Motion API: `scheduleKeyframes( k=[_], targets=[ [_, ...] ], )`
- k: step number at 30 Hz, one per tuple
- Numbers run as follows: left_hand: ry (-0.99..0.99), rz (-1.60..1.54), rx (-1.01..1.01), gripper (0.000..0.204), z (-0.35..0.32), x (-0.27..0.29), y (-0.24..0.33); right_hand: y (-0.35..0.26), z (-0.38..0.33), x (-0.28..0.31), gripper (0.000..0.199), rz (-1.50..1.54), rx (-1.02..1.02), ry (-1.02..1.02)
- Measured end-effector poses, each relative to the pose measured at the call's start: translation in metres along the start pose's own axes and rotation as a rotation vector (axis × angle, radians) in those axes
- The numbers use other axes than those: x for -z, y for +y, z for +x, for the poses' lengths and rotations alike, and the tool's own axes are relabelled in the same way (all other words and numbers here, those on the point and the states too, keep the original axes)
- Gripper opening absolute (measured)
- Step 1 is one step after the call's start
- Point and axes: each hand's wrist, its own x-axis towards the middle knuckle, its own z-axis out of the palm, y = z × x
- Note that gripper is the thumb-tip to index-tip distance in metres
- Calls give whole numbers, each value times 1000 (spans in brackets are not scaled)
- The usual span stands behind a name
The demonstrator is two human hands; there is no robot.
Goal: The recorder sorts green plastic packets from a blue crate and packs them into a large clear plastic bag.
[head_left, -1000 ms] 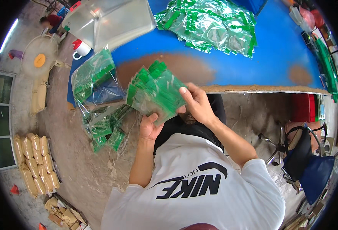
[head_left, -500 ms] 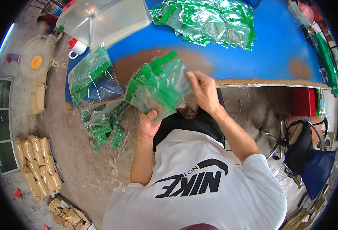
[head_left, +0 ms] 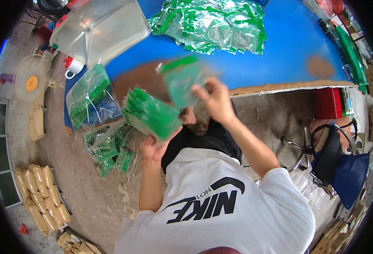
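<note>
My left hand grips a thick stack of clear bags with green strips by its lower end, in front of the table edge. Between the fingers of my right hand is a separate green-topped plastic bag, smeared by motion and apart from the stack. At the table's left corner lies a larger clear bag with green-striped packets inside. More green-striped bags hang below that corner. A broad heap of the same bags covers the far middle of the table.
The blue table top has worn brown patches and a rough front edge. A translucent plastic bin and a white mug with a red top stand at the far left. An office chair is at the right.
My right hand has drawn one bag away from the stack, which my left hand still holds. The stack has tilted and shifted a little left, and the whole view has moved slightly.
</note>
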Motion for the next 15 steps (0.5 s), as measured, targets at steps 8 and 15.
scheduleKeyframes(
  k=[8, 15],
  targets=[
    [320, 273, -133, 60, -15, 20, -12, -7, 105, 35, 41, -605, 453, 83],
    [315, 213, -126, 55, -35, 11, -5, 51, 93, 24, 51, -1403, 593, -206]
  ],
)
